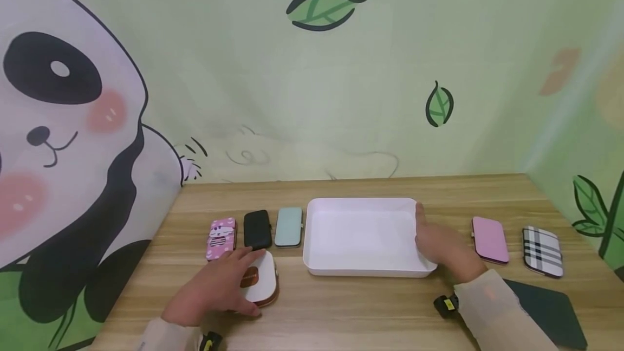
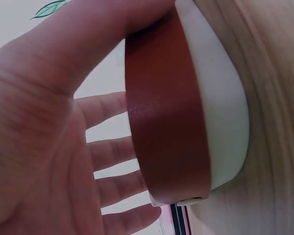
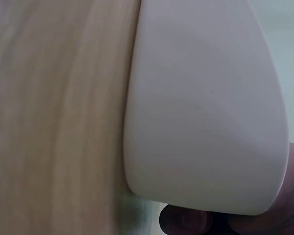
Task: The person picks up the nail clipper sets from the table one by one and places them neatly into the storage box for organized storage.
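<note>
My left hand point(image 1: 216, 283) spans a small rounded square case point(image 1: 265, 278), white with a brown band, lying on the table at the left. In the left wrist view, the thumb lies along the near side of the case point(image 2: 169, 117) and the spread fingers reach its far side. The white rectangular tray point(image 1: 363, 237) stands flat in the middle. At its right end, my right hand point(image 1: 441, 245) grips the wall and rim. The right wrist view shows the tray's outer wall point(image 3: 206, 107) close up, with curled fingers point(image 3: 188, 220) partly hidden at its end.
Left of the tray lie a pink cartoon-print case point(image 1: 221, 237), a black case point(image 1: 257, 229) and a light green case point(image 1: 289, 226). A plain pink case point(image 1: 489, 239) and a plaid case point(image 1: 543, 252) lie right. A dark flat sheet point(image 1: 551, 310) is partly under the right sleeve.
</note>
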The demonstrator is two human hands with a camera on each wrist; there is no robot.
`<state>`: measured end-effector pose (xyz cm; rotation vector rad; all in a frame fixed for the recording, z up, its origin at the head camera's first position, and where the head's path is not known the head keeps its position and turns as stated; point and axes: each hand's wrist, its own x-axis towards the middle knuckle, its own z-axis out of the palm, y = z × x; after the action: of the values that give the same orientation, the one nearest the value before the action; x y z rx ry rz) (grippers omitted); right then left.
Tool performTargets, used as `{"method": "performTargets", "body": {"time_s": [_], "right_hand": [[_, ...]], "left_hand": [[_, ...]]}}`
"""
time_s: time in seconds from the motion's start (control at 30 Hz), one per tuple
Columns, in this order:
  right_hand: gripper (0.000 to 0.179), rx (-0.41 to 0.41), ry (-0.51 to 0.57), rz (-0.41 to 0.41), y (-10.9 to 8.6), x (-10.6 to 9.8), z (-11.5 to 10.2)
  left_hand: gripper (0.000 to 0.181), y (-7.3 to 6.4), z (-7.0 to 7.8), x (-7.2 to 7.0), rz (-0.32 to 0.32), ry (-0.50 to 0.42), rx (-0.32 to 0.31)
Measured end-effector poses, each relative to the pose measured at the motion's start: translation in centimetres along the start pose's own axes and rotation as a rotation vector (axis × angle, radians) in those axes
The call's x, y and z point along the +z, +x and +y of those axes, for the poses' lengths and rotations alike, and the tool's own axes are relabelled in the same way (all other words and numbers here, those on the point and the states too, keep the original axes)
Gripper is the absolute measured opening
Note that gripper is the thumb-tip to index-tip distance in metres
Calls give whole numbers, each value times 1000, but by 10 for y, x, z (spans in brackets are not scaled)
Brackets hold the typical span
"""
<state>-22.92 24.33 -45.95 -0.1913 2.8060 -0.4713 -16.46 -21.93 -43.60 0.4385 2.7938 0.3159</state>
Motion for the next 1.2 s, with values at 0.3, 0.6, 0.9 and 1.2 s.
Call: {"method": "performTargets", "body": {"time_s": [0.3,0.6,0.9,1.2], "right_hand": [[75,-14,-28,10,1,0,0],[76,-18,-41,20,3,-1,1],[76,-34,-73,39,5,0,1],[76,-36,-76,35,4,-1,0]], "left_hand": [[113,1,-2,3,36,6,32],[112,2,-3,5,44,5,37],[110,3,-2,6,54,33,36],[102,4,1,4,52,20,79]]}}
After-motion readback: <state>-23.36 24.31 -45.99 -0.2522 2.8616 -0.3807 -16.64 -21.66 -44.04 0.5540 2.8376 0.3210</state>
